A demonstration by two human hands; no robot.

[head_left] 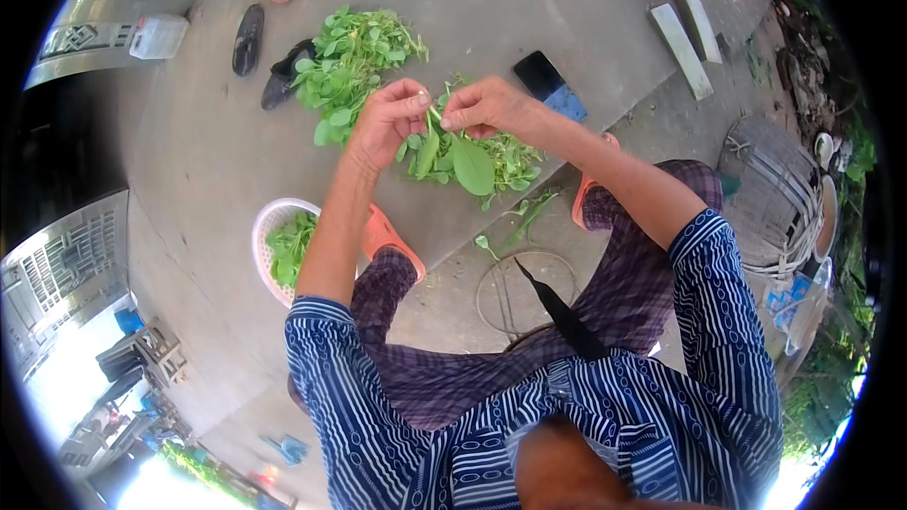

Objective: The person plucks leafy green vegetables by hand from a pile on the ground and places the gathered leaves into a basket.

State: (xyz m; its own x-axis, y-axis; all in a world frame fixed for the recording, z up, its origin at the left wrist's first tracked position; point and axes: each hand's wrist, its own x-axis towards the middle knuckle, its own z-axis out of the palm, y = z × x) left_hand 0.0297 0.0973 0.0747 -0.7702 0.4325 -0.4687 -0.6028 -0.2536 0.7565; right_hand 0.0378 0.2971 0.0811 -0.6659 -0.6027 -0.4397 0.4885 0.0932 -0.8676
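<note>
Between my two hands is a sprig of leafy greens (472, 166), its pale stem pinched at the top and its broad leaves hanging down. My left hand (390, 123) is closed, with thumb and fingertips at the stem's upper end. Close beside it, my right hand (493, 108) pinches the same stem just above the leaves. Below and behind the hands, a pile of greens (354, 52) lies on the concrete, partly hidden by my hands. More picked greens (288, 250) lie in a white plastic basket (267, 227) beside my left forearm.
A phone (550, 85) lies on the ground beyond my right hand. Dark shoes (248, 40) are at the upper left. My feet wear orange slippers (392, 244). Loose leaves (534, 214) lie between my legs. Two pale bars (682, 52) and a woven basket (770, 194) are to the right.
</note>
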